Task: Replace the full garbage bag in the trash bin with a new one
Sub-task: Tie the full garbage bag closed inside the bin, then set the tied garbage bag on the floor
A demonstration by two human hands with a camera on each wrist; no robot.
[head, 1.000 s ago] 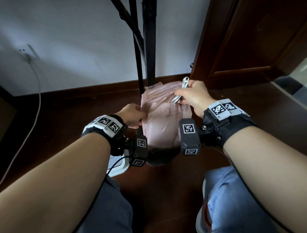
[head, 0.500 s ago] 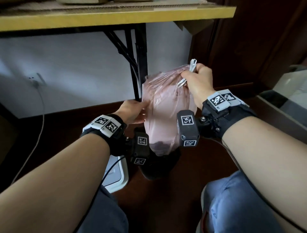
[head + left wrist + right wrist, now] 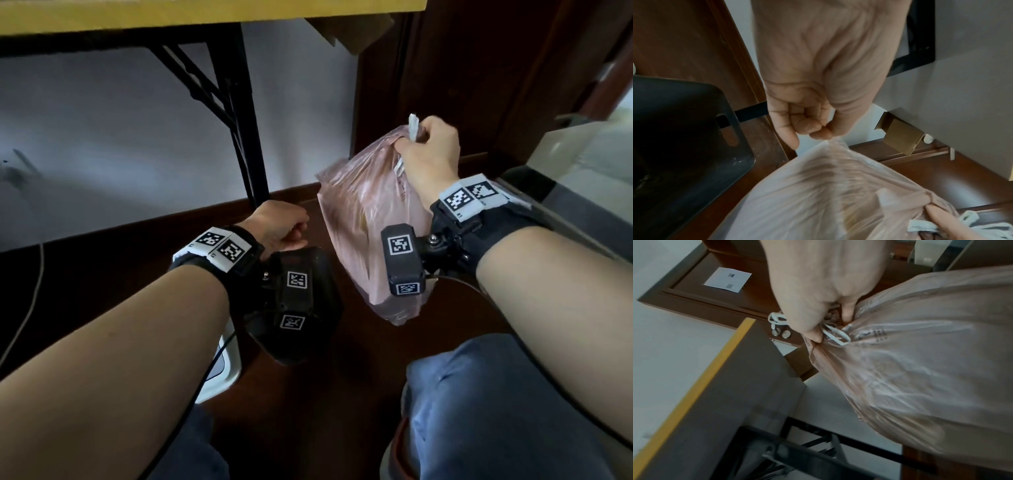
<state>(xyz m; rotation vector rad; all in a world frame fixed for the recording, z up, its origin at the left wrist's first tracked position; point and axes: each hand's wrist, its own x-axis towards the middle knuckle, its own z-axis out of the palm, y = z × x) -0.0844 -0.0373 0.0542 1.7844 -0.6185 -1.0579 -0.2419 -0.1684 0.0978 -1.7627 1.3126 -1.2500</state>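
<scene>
head view: your right hand (image 3: pixel 428 156) grips the gathered neck of the pink garbage bag (image 3: pixel 368 233) together with its white drawstring (image 3: pixel 412 126), and the full bag hangs clear of the floor, out of the black trash bin (image 3: pixel 301 308) and to its right. the bin sits on the dark wooden floor (image 3: pixel 308 394) under your left wrist. your left hand (image 3: pixel 279 224) is curled just left of the bag; in the left wrist view its fingertips (image 3: pixel 821 134) meet a corner of the bag's film, but you cannot tell whether they pinch it. a yellow-edged table (image 3: pixel 205 15) with black legs stands behind.
</scene>
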